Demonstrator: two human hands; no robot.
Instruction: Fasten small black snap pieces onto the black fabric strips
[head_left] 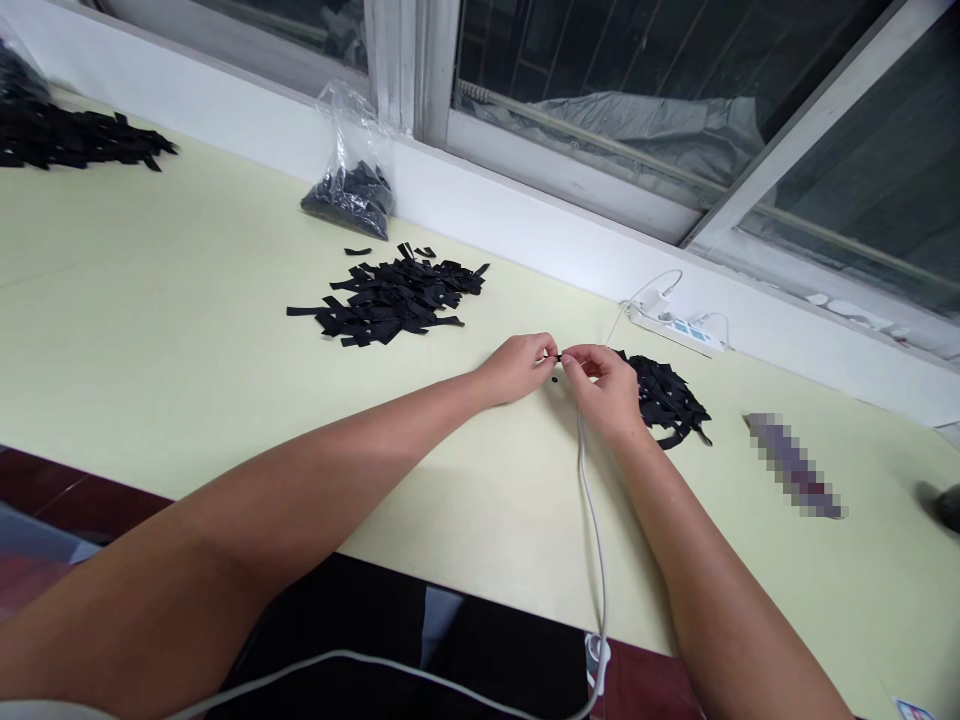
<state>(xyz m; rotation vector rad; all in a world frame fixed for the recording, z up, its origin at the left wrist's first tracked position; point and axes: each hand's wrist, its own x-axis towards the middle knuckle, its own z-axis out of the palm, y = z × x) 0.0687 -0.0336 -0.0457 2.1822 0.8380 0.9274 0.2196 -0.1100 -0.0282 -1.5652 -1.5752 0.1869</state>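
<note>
- i'm watching my left hand and right hand meeting over the middle of the worktop, between its near and far edges; both are pinching a small black piece with thumb and fingertips.
- that piece is mostly hiding behind the fingers; i'm making out a thin dark bit bridging the hands, its long axis seemingly running left to right, roughly along the far edge. which end is which, i cannot tell.
- with so little showing, i'm judging it could be slipping out if either pinch is loosening or the pull is uneven.
- a black disc is lying just on the near-edge side of the fingertips; a dropping hand could be knocking it away.
- a white cable is trailing from beside the right hand over the near edge; snagging it could be jerking the grip.
- just beside the right hand, a loose pile of black strips is inviting a scattering bump.
- farther left, a wider heap is spreading, strips pointing every way; a clear bag is standing behind it at the far edge.
</note>
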